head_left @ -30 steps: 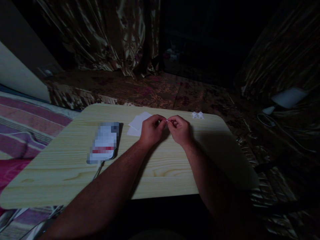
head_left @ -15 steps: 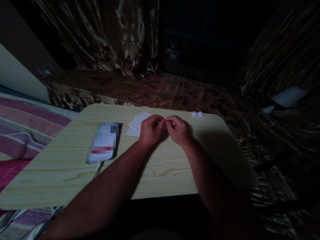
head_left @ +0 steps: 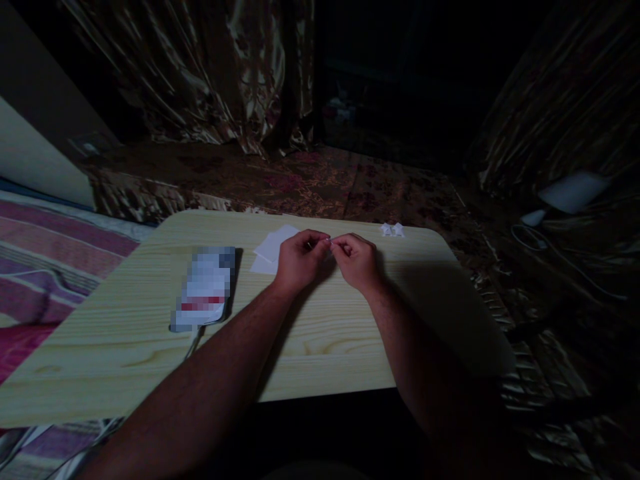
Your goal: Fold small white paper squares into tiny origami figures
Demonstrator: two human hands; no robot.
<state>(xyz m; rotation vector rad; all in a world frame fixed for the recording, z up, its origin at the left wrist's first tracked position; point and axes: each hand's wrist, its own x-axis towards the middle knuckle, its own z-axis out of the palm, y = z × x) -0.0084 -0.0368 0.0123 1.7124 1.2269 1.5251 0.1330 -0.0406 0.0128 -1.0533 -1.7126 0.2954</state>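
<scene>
Over the far middle of the wooden table (head_left: 320, 347), my left hand (head_left: 301, 260) and my right hand (head_left: 358, 261) meet at their fingertips. Both pinch a small pale piece of paper (head_left: 331, 244), mostly hidden by the fingers; its shape is too small to make out. White paper sheets (head_left: 271, 248) lie overlapping just left of my left hand, which partly covers them. To the right of my right hand, near the table's far edge, two small white folded paper shapes (head_left: 392, 230) sit side by side.
A phone (head_left: 204, 287), its surface blurred out, lies on the left of the table with a cable (head_left: 194, 341) running from its near end. A striped bedspread (head_left: 45, 247) is at the left. Behind the table hang patterned curtains (head_left: 260, 73). A white lamp-like object (head_left: 573, 193) stands at the right.
The fingers have shifted slightly around the small piece of paper, both hands still pinching. The whole view has moved a little; the sheets, folded shapes and phone stay in place.
</scene>
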